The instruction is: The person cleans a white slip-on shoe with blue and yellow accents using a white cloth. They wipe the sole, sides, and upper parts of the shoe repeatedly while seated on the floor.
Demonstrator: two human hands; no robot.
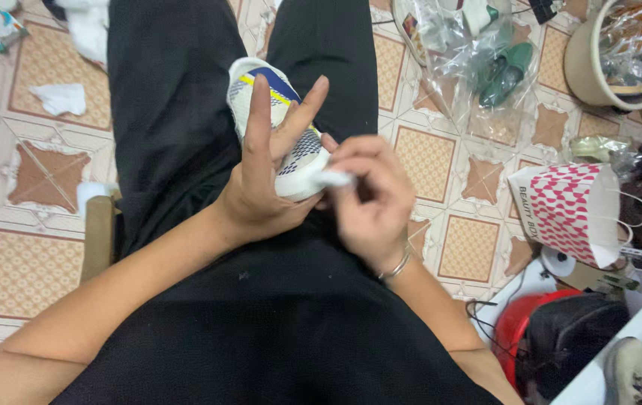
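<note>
Black trousers [276, 330] of the seated person fill the lower foreground, both forearms crossing them toward the lap. Left hand [264, 176] cradles a small white knitted shoe [291, 131] with a blue panel and yellow stripe from below; its grip is partly spread, index and middle fingers [259, 112] raised straight while palm and thumb support the shoe. Right hand [369, 199], a thin metal bangle [397, 264] at its wrist, has its grip pressed together, pinching a small white wad [336, 178] that touches the shoe's near end. The shoe sits above the lap, between the two hands. Patterned tiled floor [28, 262] surrounds the legs. Right of the hands, well apart, a white paper bag with pink pattern [564, 210] lies tipped on the floor; a clear plastic bag holding green shoes [504, 71] lies farther off, and a crumpled white tissue [58, 97] at far left
</note>
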